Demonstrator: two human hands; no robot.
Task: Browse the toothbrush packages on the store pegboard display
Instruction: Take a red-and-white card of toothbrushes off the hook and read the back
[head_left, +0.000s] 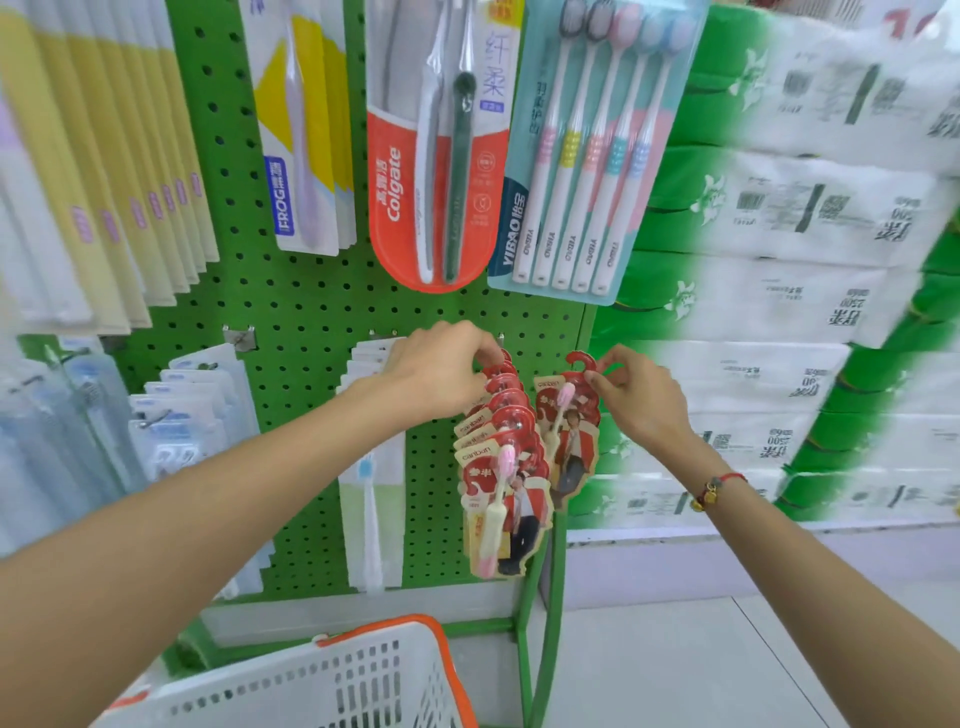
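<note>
setting: green pegboard (311, 312) in a shop aisle
lower centre: white basket (332, 680), nothing seen inside
centre, left hand (441, 371): fingers curled on the hooked tops of the red toothbrush row (501, 462)
centre right, right hand (636, 397): pinches one red package (569, 431), apparently off its peg
upper frame: other toothbrush packs (431, 156) hang untouched
progress: browsing seems midway

Two hands: left hand (441, 366), right hand (636, 397). One green pegboard (306, 306). One white basket (332, 680). Five brushes in the blue pack (587, 156), two in the red pack (436, 156). One red bracelet (719, 488).
</note>
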